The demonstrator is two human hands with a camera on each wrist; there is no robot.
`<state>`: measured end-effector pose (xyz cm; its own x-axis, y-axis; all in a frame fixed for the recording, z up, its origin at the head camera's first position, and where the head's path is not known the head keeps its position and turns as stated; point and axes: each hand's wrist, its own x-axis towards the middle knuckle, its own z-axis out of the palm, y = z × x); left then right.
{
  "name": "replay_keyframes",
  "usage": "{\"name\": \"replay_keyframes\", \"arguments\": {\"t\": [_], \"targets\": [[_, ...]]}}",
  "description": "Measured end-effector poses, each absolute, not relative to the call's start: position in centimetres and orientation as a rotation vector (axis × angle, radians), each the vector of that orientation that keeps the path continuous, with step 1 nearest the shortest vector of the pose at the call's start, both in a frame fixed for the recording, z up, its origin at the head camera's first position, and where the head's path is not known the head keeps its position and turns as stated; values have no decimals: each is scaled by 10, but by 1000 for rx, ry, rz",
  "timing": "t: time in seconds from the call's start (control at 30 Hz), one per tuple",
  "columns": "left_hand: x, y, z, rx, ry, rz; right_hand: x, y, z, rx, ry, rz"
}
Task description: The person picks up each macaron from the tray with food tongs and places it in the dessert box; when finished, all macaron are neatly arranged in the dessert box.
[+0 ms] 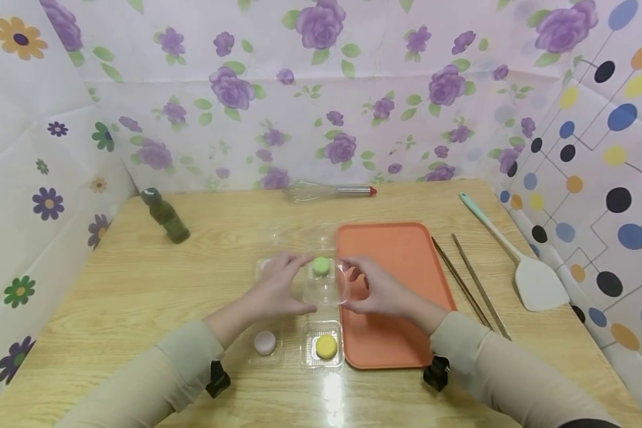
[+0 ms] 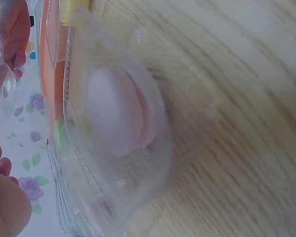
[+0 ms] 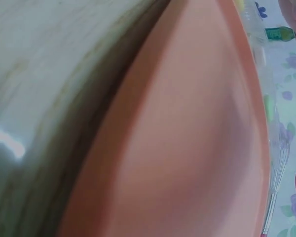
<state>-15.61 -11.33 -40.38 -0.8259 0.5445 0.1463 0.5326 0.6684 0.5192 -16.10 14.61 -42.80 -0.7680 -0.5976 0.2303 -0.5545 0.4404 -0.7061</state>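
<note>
Both hands hold a clear plastic lid (image 1: 327, 292) between them, level with the middle of the table. My left hand (image 1: 278, 288) grips its left side, thumb toward me. On the other side my right hand (image 1: 377, 288) has its fingers and thumb curled at the edge. Behind the lid shows a green macaron (image 1: 321, 266) in a clear container. Nearer to me, a yellow macaron (image 1: 326, 346) sits in a ridged clear container (image 1: 306, 358). A pale pink macaron (image 2: 116, 111) lies in another one, below my left hand. My left hand partly hides one more container.
An orange tray (image 1: 396, 244) lies under and beside my right hand. To its right are chopsticks (image 1: 478, 279) and a white spatula (image 1: 537, 284). A whisk (image 1: 326, 190) lies at the back, a dark green bottle (image 1: 166, 217) at back left. Clear lids (image 1: 274, 233) stand behind the containers.
</note>
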Motion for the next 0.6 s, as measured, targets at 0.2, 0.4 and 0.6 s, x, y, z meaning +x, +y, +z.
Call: {"name": "replay_keyframes", "arguments": {"t": [0.2, 0.4, 0.6], "targets": [[-156, -113, -401, 1012, 2938, 789, -160, 146, -424, -946, 2419, -1417], [-154, -113, -398, 1084, 2997, 720, -159, 144, -416, -748, 1892, -1666], [-155, -114, -400, 1260, 3081, 631, -163, 138, -418, -545, 1475, -1740]]}}
